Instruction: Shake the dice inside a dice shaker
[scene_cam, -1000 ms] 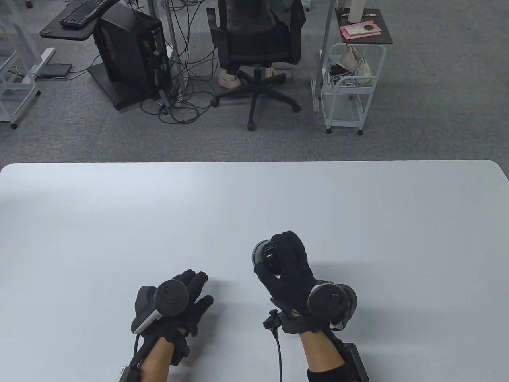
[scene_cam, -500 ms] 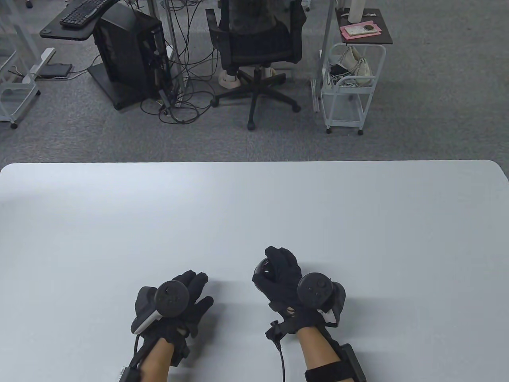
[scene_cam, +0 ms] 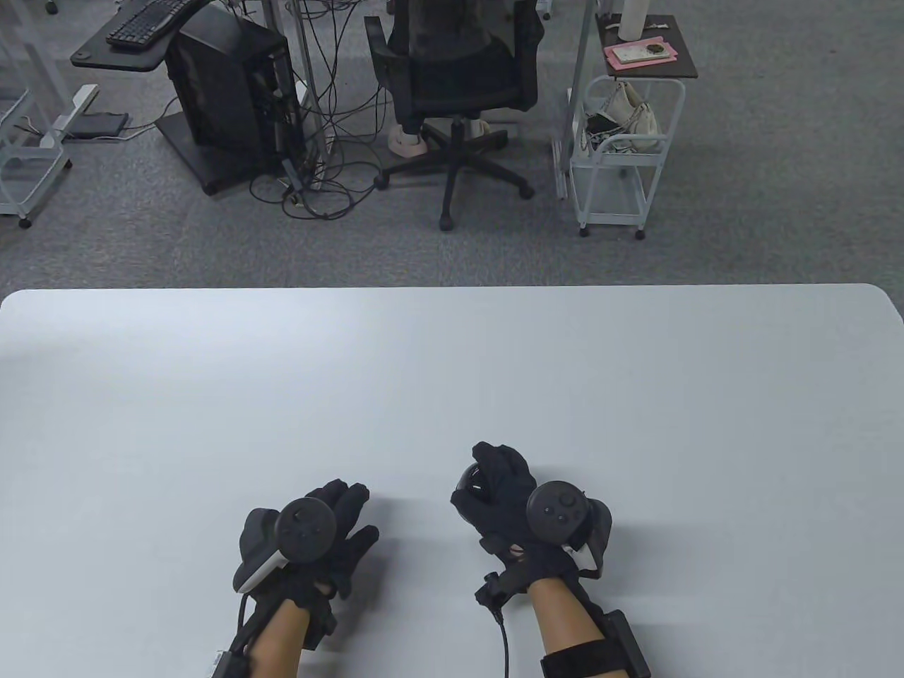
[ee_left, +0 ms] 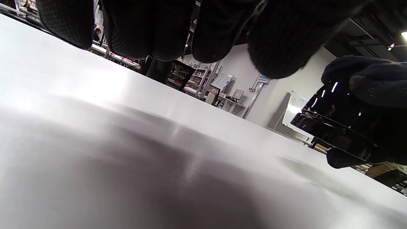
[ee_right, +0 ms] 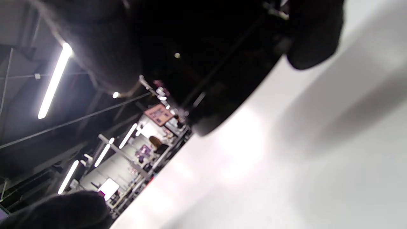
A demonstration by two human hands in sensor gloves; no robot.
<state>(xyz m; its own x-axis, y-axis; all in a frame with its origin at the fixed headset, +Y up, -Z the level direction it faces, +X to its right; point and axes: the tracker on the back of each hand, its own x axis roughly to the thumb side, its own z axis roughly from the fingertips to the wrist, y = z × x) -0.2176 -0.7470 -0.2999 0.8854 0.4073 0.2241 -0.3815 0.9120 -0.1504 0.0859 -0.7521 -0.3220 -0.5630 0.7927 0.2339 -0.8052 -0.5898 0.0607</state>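
My right hand (scene_cam: 498, 487) grips a dark, glossy dice shaker (scene_cam: 469, 482) and holds it above the white table (scene_cam: 452, 367), right of centre near the front edge. The shaker also shows in the left wrist view (ee_left: 337, 127), tilted and off the table, with my right fingers (ee_left: 375, 86) wrapped over it. In the right wrist view the shaker (ee_right: 203, 63) fills the top as a dark mass. No dice are visible. My left hand (scene_cam: 339, 530) rests palm down on the table to the left, holding nothing; its fingertips (ee_left: 279, 54) hang over the table.
Past the table's far edge are an office chair (scene_cam: 459, 78), a computer tower (scene_cam: 233, 92) with tangled cables, and a white wire cart (scene_cam: 625, 148) on grey carpet.
My right hand with the shaker has dropped back toward me and lowered from its raised position a second ago. In the last half second it barely moved. The left hand has stayed still.
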